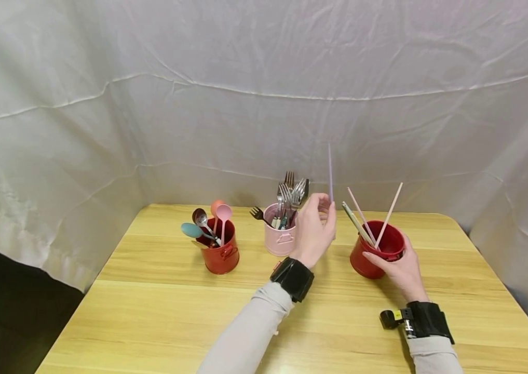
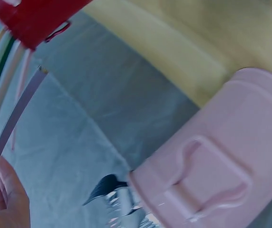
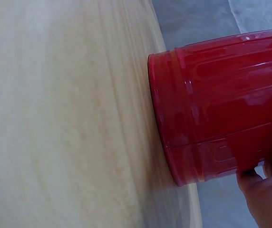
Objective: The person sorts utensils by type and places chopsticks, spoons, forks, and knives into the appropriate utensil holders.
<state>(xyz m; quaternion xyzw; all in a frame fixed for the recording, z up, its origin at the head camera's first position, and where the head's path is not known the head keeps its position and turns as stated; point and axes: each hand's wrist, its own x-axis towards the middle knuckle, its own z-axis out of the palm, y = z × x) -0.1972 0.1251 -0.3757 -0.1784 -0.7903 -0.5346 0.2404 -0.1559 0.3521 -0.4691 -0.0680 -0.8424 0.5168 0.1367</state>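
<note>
My left hand point(image 1: 312, 228) pinches a thin purple chopstick point(image 1: 330, 174) between thumb and fingers, holding it upright above the table. In the left wrist view the same chopstick point(image 2: 16, 114) runs past the red bucket, apart from it. On the right side, my right hand point(image 1: 403, 269) grips a red metal bucket point(image 1: 363, 264) around its near right side, thumb near the rim. Several pale, pink and green chopsticks point(image 1: 389, 214) lean inside that bucket. The right wrist view shows the bucket's wall point(image 3: 231, 99) close up, with fingertips point(image 3: 250, 183) against it.
A pink bucket point(image 1: 276, 242) with several forks point(image 1: 290, 191) stands just left of my left hand. Farther left is another red bucket point(image 1: 219, 262) holding several spoons point(image 1: 224, 213). The wooden table point(image 1: 161, 311) ends at a grey cloth backdrop point(image 1: 226, 130).
</note>
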